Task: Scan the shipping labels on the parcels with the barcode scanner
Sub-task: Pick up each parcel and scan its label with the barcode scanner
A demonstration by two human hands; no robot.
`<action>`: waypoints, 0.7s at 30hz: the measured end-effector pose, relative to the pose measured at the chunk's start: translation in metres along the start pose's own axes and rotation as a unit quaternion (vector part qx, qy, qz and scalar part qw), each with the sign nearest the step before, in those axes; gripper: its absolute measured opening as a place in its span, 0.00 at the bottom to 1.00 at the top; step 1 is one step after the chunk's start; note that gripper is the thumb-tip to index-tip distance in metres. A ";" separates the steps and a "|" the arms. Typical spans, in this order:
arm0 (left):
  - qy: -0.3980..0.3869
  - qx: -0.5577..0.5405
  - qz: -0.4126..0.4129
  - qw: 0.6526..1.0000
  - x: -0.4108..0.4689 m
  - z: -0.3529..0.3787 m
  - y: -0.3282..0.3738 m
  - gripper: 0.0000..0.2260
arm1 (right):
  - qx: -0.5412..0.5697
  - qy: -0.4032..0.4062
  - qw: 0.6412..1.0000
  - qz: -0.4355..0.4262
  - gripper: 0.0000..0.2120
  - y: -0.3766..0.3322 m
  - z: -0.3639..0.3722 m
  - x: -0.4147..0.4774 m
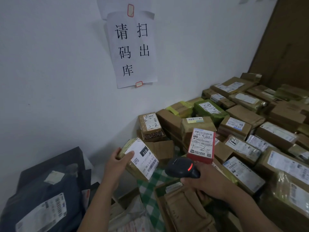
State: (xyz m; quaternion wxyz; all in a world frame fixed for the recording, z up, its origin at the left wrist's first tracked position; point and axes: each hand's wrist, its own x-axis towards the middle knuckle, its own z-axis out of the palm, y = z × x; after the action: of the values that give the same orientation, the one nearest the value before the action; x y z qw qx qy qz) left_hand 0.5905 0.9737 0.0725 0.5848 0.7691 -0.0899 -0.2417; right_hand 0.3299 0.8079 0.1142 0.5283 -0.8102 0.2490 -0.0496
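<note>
Small brown tape-wrapped parcel (135,171) is gripped by the left hand (117,164) and tilted, so its white shipping label (145,156) is presented to the black handheld barcode scanner (182,168). The scanner is clamped in the right hand (207,180) at the parcel's 3 o'clock. Judged: a read is being lined up. Cardboard parcels (242,114) are heaped on the green-checked cloth surface (150,186) toward 2 o'clock. A paper notice (132,47) is fixed to the white wall at 12.

This is a parcel room. Lots of brown boxes (245,113) with white labels (235,123) fill the right side. Dark mail bags (46,190) lie at the lower left. A paper sign (132,47) hangs on the white wall (50,64) up top.
</note>
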 end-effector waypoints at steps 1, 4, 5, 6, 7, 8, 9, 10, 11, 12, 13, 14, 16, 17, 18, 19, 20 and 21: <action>0.000 0.003 0.001 1.000 0.001 -0.001 0.001 0.35 | 0.000 -0.008 1.000 0.001 0.12 0.001 0.000 0.000; -0.002 0.016 0.011 1.000 0.003 -0.004 0.002 0.35 | 0.003 -0.025 1.000 0.008 0.13 0.002 -0.003 -0.002; -0.002 0.015 0.014 1.000 0.003 -0.004 0.002 0.35 | 0.003 -0.029 1.000 0.007 0.14 0.003 -0.005 -0.001; -0.003 0.011 0.015 1.000 0.003 -0.004 0.002 0.35 | -0.005 -0.032 0.999 0.004 0.15 0.004 -0.006 -0.001; -0.003 0.006 0.015 1.000 0.002 -0.004 0.001 0.35 | -0.017 -0.036 0.999 0.002 0.16 0.005 -0.007 0.000; -0.004 0.003 0.015 1.000 0.002 -0.004 0.001 0.34 | -0.026 -0.039 0.999 0.004 0.15 0.006 -0.008 0.000; -0.005 0.002 0.014 1.000 0.002 -0.004 0.000 0.34 | -0.029 -0.041 0.999 0.005 0.15 0.007 -0.009 0.001; -0.007 -0.001 0.014 1.000 0.002 -0.004 -0.001 0.34 | -0.031 -0.042 0.999 0.006 0.16 0.008 -0.009 0.001; -0.007 -0.003 0.014 1.000 0.002 -0.004 -0.002 0.34 | -0.034 -0.042 0.999 0.005 0.16 0.009 -0.010 0.002; -0.007 -0.005 0.014 1.000 0.003 -0.005 -0.003 0.34 | -0.037 -0.042 0.998 0.004 0.16 0.009 -0.010 0.001; -0.007 -0.005 0.014 1.000 0.003 -0.005 -0.003 0.34 | -0.035 -0.042 0.998 0.002 0.16 0.009 -0.010 0.001; -0.005 -0.006 0.014 1.000 0.004 -0.005 -0.004 0.34 | -0.030 -0.044 0.999 -0.001 0.16 0.008 -0.010 0.000; -0.004 -0.006 0.016 1.000 0.006 -0.006 -0.006 0.34 | -0.023 -0.041 0.999 -0.011 0.16 0.005 -0.009 0.000; -0.005 -0.001 0.015 1.000 0.007 -0.006 -0.008 0.34 | -0.019 -0.034 0.999 -0.015 0.16 0.004 -0.009 0.000; -0.006 0.007 0.011 1.000 0.008 -0.006 -0.010 0.34 | -0.013 -0.028 0.999 -0.018 0.16 0.002 -0.010 0.000; -0.008 0.017 0.002 1.000 0.009 -0.005 -0.012 0.35 | -0.003 -0.024 1.000 -0.020 0.15 0.000 -0.010 -0.001; -0.011 0.024 -0.010 1.000 0.009 -0.004 -0.015 0.34 | 0.008 -0.023 0.999 -0.022 0.13 -0.001 -0.010 -0.002; -0.013 0.035 -0.019 0.999 0.008 -0.002 -0.019 0.33 | 0.017 -0.020 0.999 -0.024 0.11 -0.002 -0.011 -0.003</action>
State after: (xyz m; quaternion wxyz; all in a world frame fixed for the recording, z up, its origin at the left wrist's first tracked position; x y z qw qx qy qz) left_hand 0.5961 0.9779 0.0533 0.5514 0.7876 -0.0914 -0.2594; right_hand 0.3244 0.8006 0.1213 0.5452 -0.8078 0.2184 -0.0499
